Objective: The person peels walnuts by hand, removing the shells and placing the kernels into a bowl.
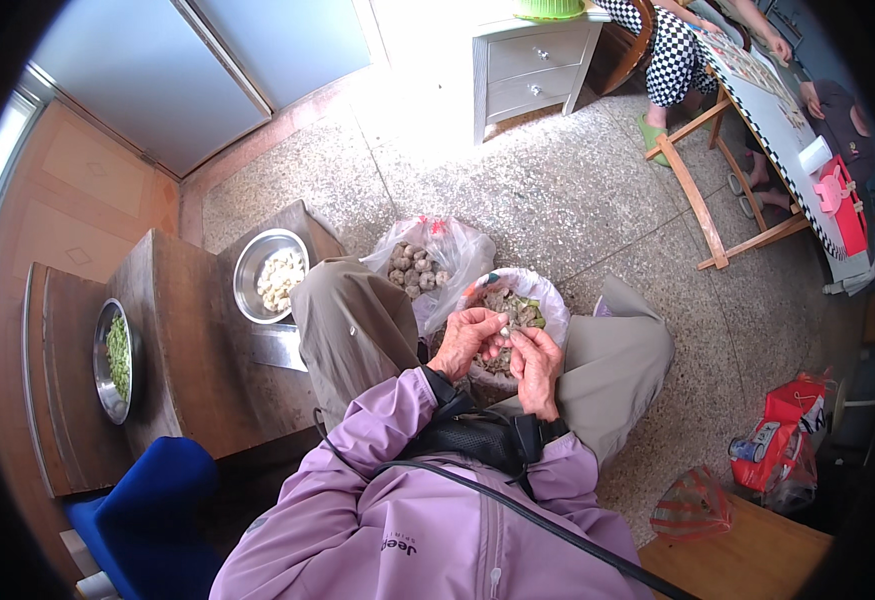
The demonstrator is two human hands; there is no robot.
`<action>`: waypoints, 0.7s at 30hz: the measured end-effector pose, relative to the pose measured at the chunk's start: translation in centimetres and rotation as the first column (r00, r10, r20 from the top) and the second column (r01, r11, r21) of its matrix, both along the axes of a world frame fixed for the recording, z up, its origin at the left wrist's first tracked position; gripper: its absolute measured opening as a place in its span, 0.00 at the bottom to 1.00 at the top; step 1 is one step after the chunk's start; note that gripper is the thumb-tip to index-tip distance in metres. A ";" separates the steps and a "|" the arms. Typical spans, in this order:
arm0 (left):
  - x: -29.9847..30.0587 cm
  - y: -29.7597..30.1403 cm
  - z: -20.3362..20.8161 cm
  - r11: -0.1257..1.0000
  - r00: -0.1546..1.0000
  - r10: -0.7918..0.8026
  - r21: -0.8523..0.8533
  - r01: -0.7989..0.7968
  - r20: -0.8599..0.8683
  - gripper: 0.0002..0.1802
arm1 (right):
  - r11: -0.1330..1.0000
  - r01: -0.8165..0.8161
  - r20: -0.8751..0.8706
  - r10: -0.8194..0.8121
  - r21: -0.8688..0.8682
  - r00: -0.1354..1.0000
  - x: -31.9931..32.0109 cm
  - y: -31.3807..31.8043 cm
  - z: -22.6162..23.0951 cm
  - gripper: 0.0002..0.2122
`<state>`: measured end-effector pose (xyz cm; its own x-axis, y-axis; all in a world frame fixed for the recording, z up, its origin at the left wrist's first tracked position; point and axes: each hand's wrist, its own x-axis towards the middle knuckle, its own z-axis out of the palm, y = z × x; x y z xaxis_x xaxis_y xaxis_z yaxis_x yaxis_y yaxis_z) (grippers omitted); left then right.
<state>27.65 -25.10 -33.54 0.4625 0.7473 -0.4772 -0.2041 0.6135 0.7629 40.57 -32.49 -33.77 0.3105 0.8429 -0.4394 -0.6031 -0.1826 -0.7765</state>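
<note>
Both my hands meet over a lined bin (554, 298) between my knees, which holds dry peelings and some green scraps. A small pale garlic clove (505, 330) sits between my fingertips. My left hand (464, 340) is closed in a pinch on it, and my right hand (537, 368) pinches at its other side. Just beyond my left knee, a clear plastic bag (472, 245) holds several round brownish garlic bulbs (417, 270). On the wooden stand to my left, a steel bowl (247, 277) contains peeled cloves (281, 278).
A second steel bowl (105, 385) with green pieces stands farther left, above a blue chair (162, 500). A flat metal blade (277, 347) lies beside my left knee. Red bags (782, 440) are at right, near a wooden stool (737, 560). Other people sit at a table (757, 90) far right.
</note>
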 end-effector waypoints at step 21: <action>-0.6 0.2 -0.2 0.997 0.989 -0.052 -0.068 0.043 -0.137 0.14 | 0.940 -0.287 0.891 -0.036 0.184 0.453 -0.3 0.3 -0.1 0.03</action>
<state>27.04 -24.92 -33.74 0.4226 0.6919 -0.5854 -0.0690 0.6685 0.7405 40.26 -32.24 -33.88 0.2692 0.9303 0.2490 0.4344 0.1135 -0.8935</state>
